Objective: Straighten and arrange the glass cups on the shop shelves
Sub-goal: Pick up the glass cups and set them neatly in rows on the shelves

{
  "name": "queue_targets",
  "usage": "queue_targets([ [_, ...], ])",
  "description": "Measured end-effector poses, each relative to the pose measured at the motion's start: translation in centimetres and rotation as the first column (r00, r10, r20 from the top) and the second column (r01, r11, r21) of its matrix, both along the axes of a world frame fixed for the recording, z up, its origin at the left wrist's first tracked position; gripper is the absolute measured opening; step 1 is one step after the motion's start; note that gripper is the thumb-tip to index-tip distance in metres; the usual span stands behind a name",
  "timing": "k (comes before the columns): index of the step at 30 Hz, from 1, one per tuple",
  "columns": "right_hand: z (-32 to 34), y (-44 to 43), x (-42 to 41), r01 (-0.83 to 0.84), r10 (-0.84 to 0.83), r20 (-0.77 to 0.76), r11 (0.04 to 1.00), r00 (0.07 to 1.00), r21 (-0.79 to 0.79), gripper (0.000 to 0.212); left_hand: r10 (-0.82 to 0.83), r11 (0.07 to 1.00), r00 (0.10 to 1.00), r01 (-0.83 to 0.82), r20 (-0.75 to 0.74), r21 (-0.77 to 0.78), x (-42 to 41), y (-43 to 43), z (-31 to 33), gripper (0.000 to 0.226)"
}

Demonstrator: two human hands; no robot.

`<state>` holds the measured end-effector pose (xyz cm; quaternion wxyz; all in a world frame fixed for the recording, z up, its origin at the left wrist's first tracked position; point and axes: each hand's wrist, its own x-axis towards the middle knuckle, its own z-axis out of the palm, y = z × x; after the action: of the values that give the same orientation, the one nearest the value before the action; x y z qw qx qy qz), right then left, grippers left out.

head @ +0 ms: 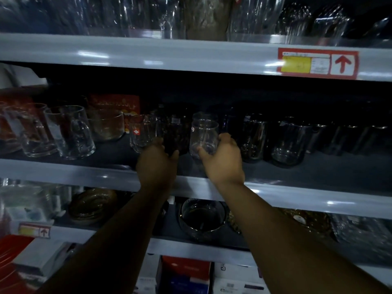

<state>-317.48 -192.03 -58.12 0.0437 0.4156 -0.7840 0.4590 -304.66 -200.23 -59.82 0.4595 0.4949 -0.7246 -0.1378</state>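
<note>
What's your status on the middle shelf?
Left hand grips the dark glass cup. Right hand grips the clear glass cup. Stickered glass close on the left, dark tumbler close on the right.

We are gripping a dark tumbler (176, 134) with our left hand (158, 162) and a clear, upright glass cup (204, 134) with our right hand (222, 160) on the middle shelf (63, 172), where a red-stickered clear cup (141, 132) is standing just left of the dark one.
</note>
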Motion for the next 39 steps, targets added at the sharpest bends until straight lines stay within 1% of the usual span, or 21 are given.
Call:
queue_targets([
  [7, 0.0, 0.1, -0.1, -0.016, 0.015, -0.023, 1.000, 1.000, -0.002, 0.053, 0.025, 0.998, 0.996, -0.021, 0.081, -0.051, 0.3, 0.3, 0.6, 0.026],
  [8, 0.1, 0.1, -0.1, -0.018, 0.018, -0.018, 1.000, 1.000, -0.003, 0.053, 0.000, 0.998, 0.998, 0.004, 0.068, -0.066, 0.5, 0.4, 0.6, 0.024],
  [9, 0.2, 0.1, -0.1, -0.024, 0.024, -0.014, 1.000, 1.000, -0.004, 0.051, -0.047, 0.996, 0.999, 0.049, 0.023, -0.075, 0.7, 0.5, 0.6, 0.020],
  [11, 0.5, 0.2, -0.2, -0.050, 0.050, -0.013, 0.999, 0.999, -0.008, 0.048, -0.183, 0.981, 0.978, 0.174, -0.104, -0.091, 1.3, 0.9, 0.9, 0.014],
  [12, 0.7, 0.4, -0.3, -0.070, 0.070, -0.013, 0.998, 0.997, -0.009, 0.047, -0.247, 0.966, 0.959, 0.234, -0.141, -0.107, 1.5, 1.1, 1.1, 0.016],
  [13, 0.9, 0.7, -0.4, -0.093, 0.093, -0.015, 0.996, 0.996, -0.007, 0.045, -0.301, 0.951, 0.943, 0.286, -0.139, -0.118, 1.7, 1.4, 1.5, 0.019],
  [14, 1.2, 1.0, -0.5, -0.116, 0.115, -0.023, 0.993, 0.993, -0.001, 0.044, -0.349, 0.934, 0.930, 0.336, -0.113, -0.119, 1.8, 1.8, 1.8, 0.023],
  [16, 1.8, 2.3, -0.7, -0.164, 0.165, -0.059, 0.986, 0.984, 0.028, 0.040, -0.423, 0.903, 0.906, 0.421, -0.003, -0.090, 1.9, 3.0, 2.6, 0.029],
  [18, 2.4, 4.2, -0.9, -0.214, 0.220, -0.127, 0.975, 0.967, 0.058, 0.037, -0.458, 0.884, 0.882, 0.465, 0.110, -0.052, 1.4, 4.5, 3.3, 0.029],
  [19, 2.6, 5.4, -1.2, -0.232, 0.238, -0.156, 0.971, 0.959, 0.058, 0.036, -0.474, 0.874, 0.871, 0.484, 0.130, -0.055, 1.0, 5.4, 3.6, 0.028],
  [21, 2.9, 8.0, -2.1, -0.228, 0.227, -0.185, 0.974, 0.956, 0.015, 0.035, -0.501, 0.856, 0.858, 0.511, 0.114, -0.080, -0.3, 7.1, 4.1, 0.028],
  [23, 3.0, 10.7, -3.9, -0.152, 0.134, -0.189, 0.985, 0.973, -0.082, 0.032, -0.511, 0.856, 0.856, 0.515, 0.074, -0.039, -2.1, 8.6, 4.5, 0.031],
  [25, 2.9, 13.1, -6.4, -0.020, -0.007, -0.157, 0.986, 0.988, -0.166, 0.032, -0.509, 0.861, 0.860, 0.509, 0.036, 0.024, -4.2, 9.6, 4.7, 0.038],
  [26, 2.9, 14.1, -7.7, 0.048, -0.071, -0.120, 0.983, 0.990, -0.180, 0.036, -0.509, 0.860, 0.861, 0.508, 0.009, 0.050, -5.4, 10.2, 4.9, 0.042],
  [28, 3.2, 15.4, -10.1, 0.145, -0.146, 0.004, 0.980, 0.989, -0.136, 0.052, -0.504, 0.855, 0.863, 0.506, -0.042, 0.114, -7.6, 11.0, 5.2, 0.050],
  [30, 3.6, 15.7, -11.9, 0.145, -0.136, 0.136, 0.987, 0.981, -0.063, 0.069, -0.488, 0.851, 0.869, 0.493, -0.078, 0.182, -9.6, 11.4, 5.2, 0.060],
  [31, 3.8, 15.6, -12.5, 0.124, -0.116, 0.175, 0.992, 0.978, -0.035, 0.078, -0.471, 0.854, 0.878, 0.479, -0.088, 0.203, -10.5, 11.5, 5.2, 0.068],
  [33, 4.0, 15.0, -13.4, 0.077, -0.078, 0.201, 0.997, 0.977, 0.013, 0.093, -0.424, 0.867, 0.898, 0.440, -0.118, 0.234, -12.0, 11.1, 4.9, 0.082],
  [34, 3.9, 14.5, -13.8, 0.053, -0.058, 0.214, 0.998, 0.975, 0.029, 0.097, -0.401, 0.872, 0.906, 0.422, -0.131, 0.248, -12.5, 10.9, 4.8, 0.085],
  [36, 3.5, 13.5, -14.4, 0.016, -0.025, 0.235, 0.999, 0.972, 0.040, 0.098, -0.383, 0.868, 0.911, 0.411, -0.150, 0.280, -13.4, 10.3, 4.4, 0.081],
  [39, 2.5, 12.7, -15.4, -0.004, -0.004, 0.207, 0.999, 0.978, 0.038, 0.078, -0.381, 0.872, 0.911, 0.411, -0.159, 0.265, -14.2, 9.7, 3.7, 0.070],
])
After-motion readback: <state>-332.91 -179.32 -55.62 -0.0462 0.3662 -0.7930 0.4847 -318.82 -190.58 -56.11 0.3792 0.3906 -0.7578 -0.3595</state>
